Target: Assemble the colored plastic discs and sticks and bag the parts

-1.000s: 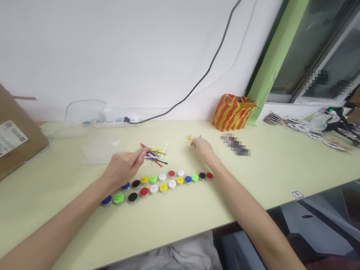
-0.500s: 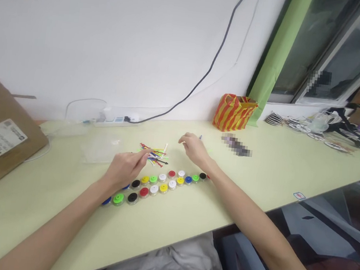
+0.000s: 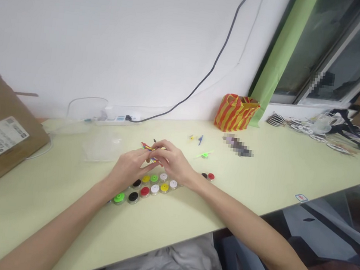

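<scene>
My left hand [image 3: 131,166] and my right hand [image 3: 175,162] meet fingertip to fingertip over a small pile of coloured plastic sticks [image 3: 146,146]. Both hands have their fingers pinched together, and what they hold is hidden between them. A small dark tip [image 3: 154,140] pokes up by the right fingers; I cannot tell whether it is held. Below the hands stand two rows of small clear jars with coloured lids, among them a red one [image 3: 145,191] and a yellow one [image 3: 164,188]. My right hand and wrist cover part of the back row.
Right of my hands lie a green piece with a stick [image 3: 205,155], a blue piece [image 3: 200,140] and a yellow piece [image 3: 192,137]. A striped bag [image 3: 236,115], a cardboard box [image 3: 1,132], a clear plastic bag [image 3: 102,148] and a power strip [image 3: 113,121] stand around the table.
My right hand has moved left from the table to meet my left hand over the sticks. The green and yellow pieces it hid now show.
</scene>
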Tool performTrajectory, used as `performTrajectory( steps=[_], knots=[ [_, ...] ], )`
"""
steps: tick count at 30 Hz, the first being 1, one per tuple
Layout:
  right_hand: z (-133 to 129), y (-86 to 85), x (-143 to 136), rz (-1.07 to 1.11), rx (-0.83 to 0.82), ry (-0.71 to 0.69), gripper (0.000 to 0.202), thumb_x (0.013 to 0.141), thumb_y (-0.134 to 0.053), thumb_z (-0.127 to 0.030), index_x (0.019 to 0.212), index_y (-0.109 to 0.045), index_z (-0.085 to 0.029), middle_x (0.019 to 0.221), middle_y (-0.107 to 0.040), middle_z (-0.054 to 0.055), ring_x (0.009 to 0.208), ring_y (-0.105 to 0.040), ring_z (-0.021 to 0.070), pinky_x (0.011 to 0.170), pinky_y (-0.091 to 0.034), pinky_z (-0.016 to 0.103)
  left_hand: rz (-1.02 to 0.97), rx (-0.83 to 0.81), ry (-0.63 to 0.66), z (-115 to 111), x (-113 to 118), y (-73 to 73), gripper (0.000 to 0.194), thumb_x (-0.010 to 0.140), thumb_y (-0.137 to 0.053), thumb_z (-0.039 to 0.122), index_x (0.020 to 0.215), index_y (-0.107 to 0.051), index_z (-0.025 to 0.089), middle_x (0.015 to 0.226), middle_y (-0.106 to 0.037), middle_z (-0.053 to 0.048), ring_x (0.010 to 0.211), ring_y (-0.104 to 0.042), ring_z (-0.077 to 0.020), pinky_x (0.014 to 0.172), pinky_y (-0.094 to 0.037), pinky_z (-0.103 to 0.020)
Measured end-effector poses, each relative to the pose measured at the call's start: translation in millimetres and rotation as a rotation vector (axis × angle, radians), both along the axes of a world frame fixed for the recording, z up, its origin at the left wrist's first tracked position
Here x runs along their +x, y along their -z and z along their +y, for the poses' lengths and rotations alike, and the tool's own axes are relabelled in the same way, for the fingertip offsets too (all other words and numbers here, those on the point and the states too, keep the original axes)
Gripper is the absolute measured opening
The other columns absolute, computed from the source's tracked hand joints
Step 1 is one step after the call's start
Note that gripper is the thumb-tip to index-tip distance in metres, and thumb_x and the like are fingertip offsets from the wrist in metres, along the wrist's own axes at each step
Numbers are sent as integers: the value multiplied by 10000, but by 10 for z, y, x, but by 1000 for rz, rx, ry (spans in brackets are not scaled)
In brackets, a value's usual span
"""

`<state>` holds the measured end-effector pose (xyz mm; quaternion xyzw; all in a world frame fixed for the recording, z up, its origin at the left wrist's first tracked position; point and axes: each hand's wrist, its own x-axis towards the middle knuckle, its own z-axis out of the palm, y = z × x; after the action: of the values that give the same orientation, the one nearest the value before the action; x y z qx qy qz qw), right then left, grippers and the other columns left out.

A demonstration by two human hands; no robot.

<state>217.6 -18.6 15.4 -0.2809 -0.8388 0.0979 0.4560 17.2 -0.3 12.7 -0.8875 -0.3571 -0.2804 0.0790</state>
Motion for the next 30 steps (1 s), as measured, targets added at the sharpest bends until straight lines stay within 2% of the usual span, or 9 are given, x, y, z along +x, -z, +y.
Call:
performTrajectory(
  steps=[7, 11, 15, 23, 30],
  knots=[
    [-72, -36, -44, 52, -74, -79, 282, 982, -446, -86, 1080, -669, -228, 1255, -602, 84, 1147, -620, 175, 1000, -519, 339, -72, 6, -57, 24, -29, 45, 417, 987, -460, 542, 852, -638, 189, 743, -659, -34, 649, -575, -170, 621, -395, -295],
    [-60, -44, -22, 58, -60, -92, 394, 956, -409, -33, 1213, -628, -237, 1311, -600, 96, 1210, -597, 188, 1032, -505, 375, -85, -4, -86, 27, -44, 36, 444, 984, -461, 574, 862, -645, 188, 747, -665, -30, 661, -590, -169, 641, -401, -294],
    [-47, -37, -9, 47, -61, -111, 467, 928, -375, 15, 1247, -605, -236, 1336, -594, 90, 1257, -574, 172, 1066, -485, 358, -76, -25, -86, 20, -44, 19, 453, 985, -449, 584, 860, -636, 191, 746, -661, -25, 654, -585, -168, 639, -403, -295],
    [-81, -45, 7, 44, -56, -121, 497, 929, -373, 3, 1316, -562, -243, 1379, -573, 86, 1296, -546, 179, 1109, -456, 389, -111, -39, -73, -7, -16, 0, 467, 967, -457, 617, 823, -587, 192, 743, -660, -21, 653, -608, -168, 628, -424, -293],
    [-90, -64, 29, 49, -58, -144, 476, 942, -385, -3, 1318, -560, -235, 1392, -561, 94, 1306, -539, 176, 1119, -452, 386, -132, -27, -46, 5, -30, 24, 375, 970, -508, 549, 912, -587, 187, 761, -660, -10, 660, -606, -157, 632, -424, -283]
  ],
)
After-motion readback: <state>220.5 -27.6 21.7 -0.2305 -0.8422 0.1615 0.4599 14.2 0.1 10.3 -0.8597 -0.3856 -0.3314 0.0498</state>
